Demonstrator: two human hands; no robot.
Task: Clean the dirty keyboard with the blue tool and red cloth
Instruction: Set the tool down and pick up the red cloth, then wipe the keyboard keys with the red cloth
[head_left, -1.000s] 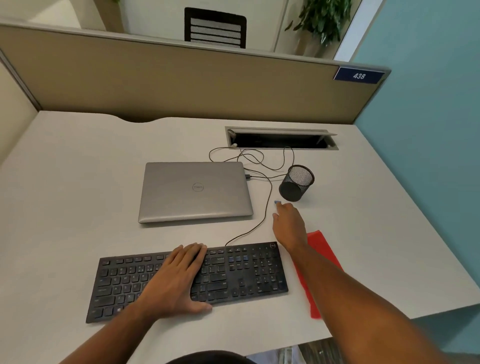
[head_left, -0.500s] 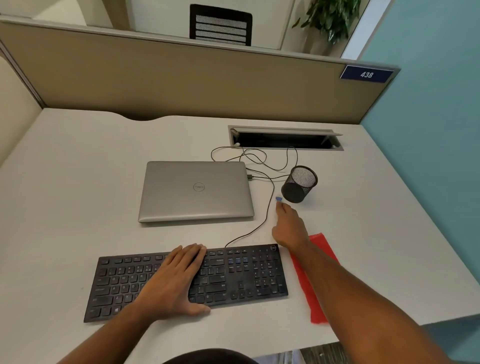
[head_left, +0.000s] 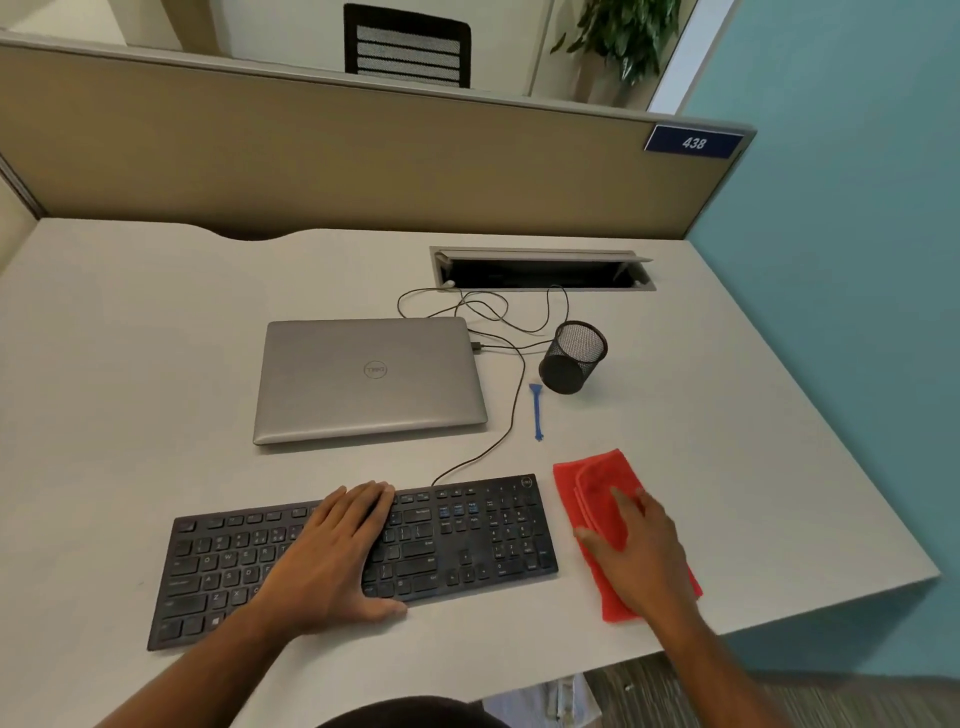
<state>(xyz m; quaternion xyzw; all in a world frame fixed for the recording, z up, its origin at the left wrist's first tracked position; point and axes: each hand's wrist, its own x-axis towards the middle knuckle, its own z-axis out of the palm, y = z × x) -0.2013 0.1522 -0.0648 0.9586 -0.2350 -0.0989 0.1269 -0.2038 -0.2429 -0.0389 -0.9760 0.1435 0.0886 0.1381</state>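
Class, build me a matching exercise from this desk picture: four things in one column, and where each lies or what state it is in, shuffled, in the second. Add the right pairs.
Things
1. blue tool
2. red cloth
3. keyboard
4. laptop

Places or states
A. closed, behind the keyboard
B. under the left hand
C. under the right hand
D. lying free on the desk, near the mesh cup

Pairs: 1-D, 2-C, 3-B, 4-A
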